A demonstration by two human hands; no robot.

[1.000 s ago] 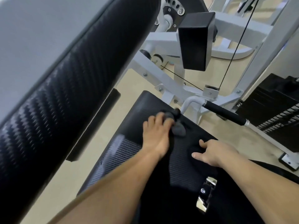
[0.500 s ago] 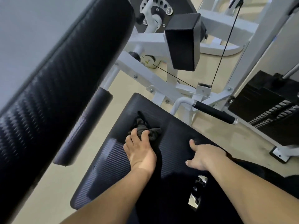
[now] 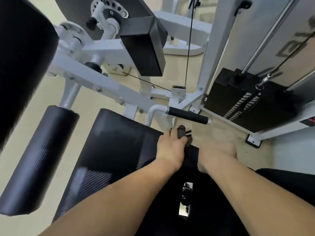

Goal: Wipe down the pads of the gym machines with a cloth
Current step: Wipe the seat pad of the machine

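A black textured seat pad (image 3: 110, 150) of a white-framed gym machine lies below me. My left hand (image 3: 170, 149) presses a dark grey cloth (image 3: 182, 133) at the pad's far right corner, fingers closed over it; part of the cloth hangs past the edge. My right hand (image 3: 218, 155) rests just right of it on the pad's right edge, fingers curled down over the side and mostly hidden. A black roller pad (image 3: 39, 160) sits left of the seat, a large black back pad (image 3: 22, 57) fills the upper left, and a black block pad (image 3: 144, 46) is above.
A black foam handle (image 3: 187, 115) juts right just beyond the seat. The weight stack (image 3: 252, 101) with cable and guide rods stands at right. White frame tubes (image 3: 105, 82) cross ahead. Beige floor lies between the pads. A shiny metal buckle (image 3: 185, 198) shows near my waist.
My left hand has swept the cloth from the seat's middle to its far right corner. My right hand slid right onto the pad's edge. The view has tilted, revealing the roller pad.
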